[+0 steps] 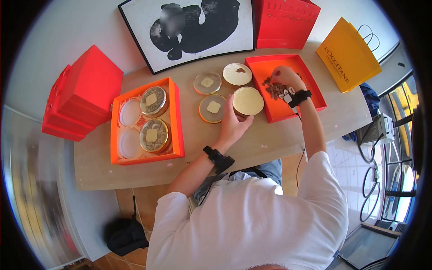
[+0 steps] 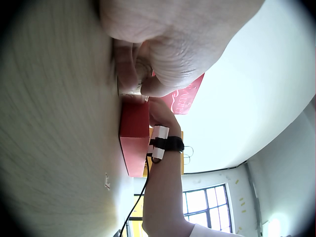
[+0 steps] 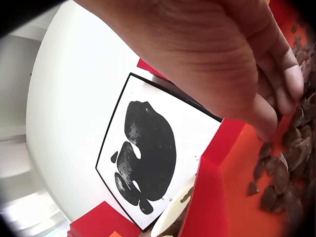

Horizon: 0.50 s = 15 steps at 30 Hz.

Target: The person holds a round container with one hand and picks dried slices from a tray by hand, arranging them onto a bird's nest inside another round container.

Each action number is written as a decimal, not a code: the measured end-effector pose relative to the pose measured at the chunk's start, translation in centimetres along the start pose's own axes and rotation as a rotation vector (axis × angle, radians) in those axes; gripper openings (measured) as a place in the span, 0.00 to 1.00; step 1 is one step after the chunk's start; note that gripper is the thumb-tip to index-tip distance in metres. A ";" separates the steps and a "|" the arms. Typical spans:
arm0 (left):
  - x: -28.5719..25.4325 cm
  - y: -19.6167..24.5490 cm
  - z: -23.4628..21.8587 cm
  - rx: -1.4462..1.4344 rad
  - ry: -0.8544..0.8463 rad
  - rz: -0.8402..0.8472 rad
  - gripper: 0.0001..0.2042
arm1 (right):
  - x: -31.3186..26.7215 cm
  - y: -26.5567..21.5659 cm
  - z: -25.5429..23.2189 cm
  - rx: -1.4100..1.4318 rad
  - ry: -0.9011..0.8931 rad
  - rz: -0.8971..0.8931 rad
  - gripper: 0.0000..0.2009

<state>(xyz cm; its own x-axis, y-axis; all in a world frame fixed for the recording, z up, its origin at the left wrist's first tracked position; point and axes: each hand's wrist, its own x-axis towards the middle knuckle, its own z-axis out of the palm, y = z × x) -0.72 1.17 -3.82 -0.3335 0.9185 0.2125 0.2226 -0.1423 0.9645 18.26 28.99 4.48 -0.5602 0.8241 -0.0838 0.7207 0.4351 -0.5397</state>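
Note:
My left hand [image 1: 234,122] grips the near-left edge of a round gold tin [image 1: 248,101] on the wooden table [image 1: 270,139]. In the left wrist view my fingers [image 2: 148,74] curl round the tin's rim [image 2: 139,66]. My right hand [image 1: 284,77] is inside a shallow orange tray [image 1: 310,85], over a heap of brown pieces [image 1: 273,89]. Seen from the right wrist, its bent fingertips [image 3: 276,106] reach down to the brown pieces [image 3: 281,173]. Whether it holds any is hidden.
An orange box [image 1: 177,130] at the left holds two filled tins [image 1: 154,135] and two bare round slots. Two clear lids [image 1: 212,108] and a white dish [image 1: 237,74] lie mid-table. Red boxes [image 1: 85,90], a framed picture [image 1: 189,31], a red bag [image 1: 283,22] and a yellow bag [image 1: 348,56] ring the table.

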 end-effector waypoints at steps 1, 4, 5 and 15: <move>0.0 0.1 0.0 -0.004 -0.001 -0.003 0.51 | 0.3 0.2 0.0 0.015 0.030 0.018 0.14; -0.1 0.5 0.0 -0.039 -0.007 -0.025 0.51 | 1.3 0.4 -0.2 0.111 0.100 0.039 0.14; -0.2 0.6 0.0 -0.050 -0.009 -0.032 0.51 | 1.4 0.0 -0.3 0.179 0.110 0.023 0.15; -0.2 1.2 0.0 -0.079 -0.008 -0.031 0.51 | 4.0 -4.6 2.6 0.544 0.113 -0.079 0.14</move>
<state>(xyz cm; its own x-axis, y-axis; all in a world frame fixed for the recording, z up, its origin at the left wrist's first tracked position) -0.41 0.79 -2.69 -0.3320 0.9256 0.1819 0.1391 -0.1427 0.9799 11.60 29.37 4.50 -0.5355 0.8431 0.0485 0.3472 0.2722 -0.8974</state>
